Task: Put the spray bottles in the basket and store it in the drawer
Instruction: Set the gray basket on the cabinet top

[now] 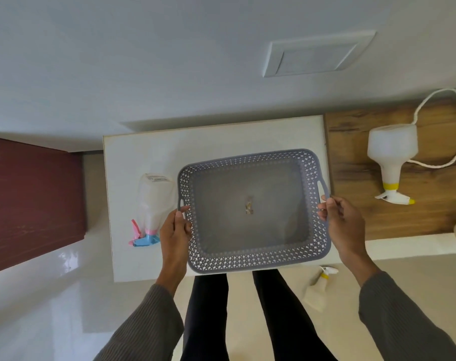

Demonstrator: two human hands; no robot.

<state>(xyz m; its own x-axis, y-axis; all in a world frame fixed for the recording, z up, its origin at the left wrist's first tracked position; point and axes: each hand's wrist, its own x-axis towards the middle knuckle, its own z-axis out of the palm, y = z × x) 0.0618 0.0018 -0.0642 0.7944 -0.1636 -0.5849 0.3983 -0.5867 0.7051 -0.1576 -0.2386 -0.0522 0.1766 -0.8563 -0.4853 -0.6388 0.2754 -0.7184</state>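
Maroon wooden cabinet panel (34, 201) occupies the far left of the view, apart from the work surface. White rectangular desk top (148, 149) carries the task items; a brown wood-grain surface (352, 209) adjoins its right edge.

Near the left edge of the desk lies a translucent plastic spray bottle with a pink and blue trigger head (151, 204). It lies on its side, base toward the far edge, nozzle toward the near edge, just beside the basket's left wall.

Left hand (174, 230) is closed on the left rim of the basket, thumb over the top near the left handle slot, fingers under or behind the rim. A grey ribbed sleeve covers the forearm.

Grey rectangular plastic basket with perforated lattice walls (247, 259) sits at the centre and right part of the desk, its near wall at the near edge. Its solid floor holds only a small scrap of debris (248, 205) at the middle. No bottle is inside.

Right hand (344, 220) is clamped on the right rim just below the right handle slot, fingers curled over the edge.

On the wood-grain surface, well apart from the basket, lies a white plastic spray bottle with a yellow collar and nozzle tip (391, 157). A white cord (430, 100) loops beside it.
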